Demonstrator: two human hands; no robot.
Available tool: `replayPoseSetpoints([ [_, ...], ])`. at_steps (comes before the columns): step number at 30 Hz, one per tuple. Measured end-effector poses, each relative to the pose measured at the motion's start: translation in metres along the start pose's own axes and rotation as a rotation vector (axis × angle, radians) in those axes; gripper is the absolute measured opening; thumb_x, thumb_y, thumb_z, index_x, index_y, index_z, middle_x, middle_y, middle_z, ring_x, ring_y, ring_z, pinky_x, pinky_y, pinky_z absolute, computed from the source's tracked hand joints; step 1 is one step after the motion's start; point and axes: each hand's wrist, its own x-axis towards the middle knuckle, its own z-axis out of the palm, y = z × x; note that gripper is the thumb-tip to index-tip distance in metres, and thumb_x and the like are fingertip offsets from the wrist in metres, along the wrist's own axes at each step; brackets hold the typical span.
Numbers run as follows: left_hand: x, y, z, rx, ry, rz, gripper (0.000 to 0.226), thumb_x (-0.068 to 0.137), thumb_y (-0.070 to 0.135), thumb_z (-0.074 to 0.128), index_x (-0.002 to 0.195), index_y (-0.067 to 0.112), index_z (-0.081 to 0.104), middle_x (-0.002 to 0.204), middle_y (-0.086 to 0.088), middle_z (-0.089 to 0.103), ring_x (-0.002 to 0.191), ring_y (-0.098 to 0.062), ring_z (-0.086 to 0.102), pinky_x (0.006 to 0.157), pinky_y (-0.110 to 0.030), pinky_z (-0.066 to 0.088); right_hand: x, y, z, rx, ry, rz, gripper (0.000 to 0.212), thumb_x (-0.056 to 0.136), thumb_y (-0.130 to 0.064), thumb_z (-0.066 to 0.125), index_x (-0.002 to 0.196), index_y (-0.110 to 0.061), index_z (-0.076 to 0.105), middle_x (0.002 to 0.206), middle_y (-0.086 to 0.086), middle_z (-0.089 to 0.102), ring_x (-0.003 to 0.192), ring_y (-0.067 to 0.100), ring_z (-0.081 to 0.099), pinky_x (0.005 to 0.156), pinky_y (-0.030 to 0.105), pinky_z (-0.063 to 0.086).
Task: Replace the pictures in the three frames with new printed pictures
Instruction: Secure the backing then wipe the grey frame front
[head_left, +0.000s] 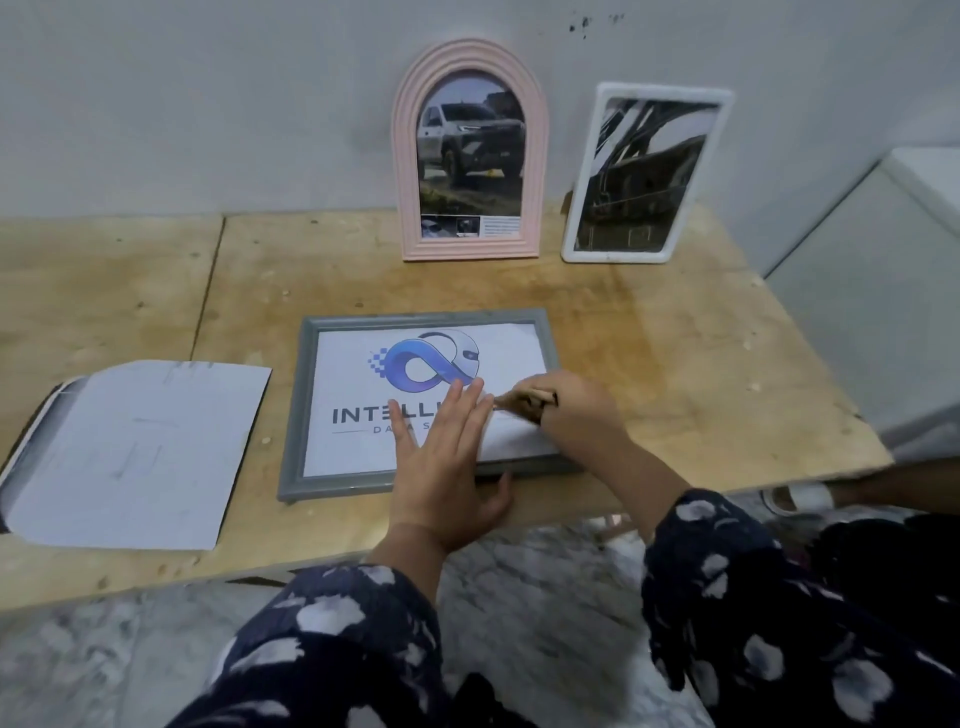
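Note:
A grey frame (306, 410) lies flat on the wooden table (675, 353), with a white logo print (353, 395) lying in it. My left hand (441, 457) presses flat on the print's lower middle, fingers straight, thumb over the frame's near edge. My right hand (566, 410) grips a small brown object (519, 402) at the print's right side; what it is I cannot tell. A pink arched frame (405, 156) with a truck picture and a white rectangular frame (576, 208) with a dark picture lean on the wall behind.
A loose sheet of white paper (140, 457) lies face down at the table's left, over a darker print. A white appliance (883, 291) stands to the right of the table. Marble floor lies below the table's near edge.

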Motion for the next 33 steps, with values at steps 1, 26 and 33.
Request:
replayPoseSetpoints([
  [1,0.001,0.0,0.0,-0.001,0.011,0.005,0.084,0.073,0.053,0.049,0.146,0.014,0.035,0.156,-0.001,0.03,0.145,-0.019,0.027,0.108,-0.071,0.004,0.01,-0.002,-0.011,0.094,0.072,0.04,0.046,0.08,0.002,0.048,0.101,-0.029,0.074,0.102,-0.003,0.072,0.092,0.015,0.061,0.071,0.026,0.045],
  [26,0.003,-0.002,0.009,-0.014,0.068,-0.003,0.086,0.073,0.058,0.049,0.146,0.018,0.031,0.156,-0.001,0.03,0.145,-0.019,0.023,0.109,-0.07,0.008,0.053,0.035,-0.005,-0.287,-0.032,0.185,0.045,0.074,0.01,0.039,0.104,-0.015,0.061,0.094,0.013,0.061,0.072,0.027,0.052,0.056,0.033,0.035],
  [33,0.004,0.001,0.006,0.021,0.042,-0.034,0.084,0.072,0.062,0.045,0.143,0.018,0.033,0.155,-0.001,0.031,0.145,-0.017,0.019,0.109,-0.069,0.005,0.012,0.037,-0.002,-0.267,-0.04,0.16,0.048,0.081,0.005,0.04,0.113,-0.024,0.06,0.091,0.004,0.05,0.084,0.024,0.047,0.065,0.03,0.034],
])
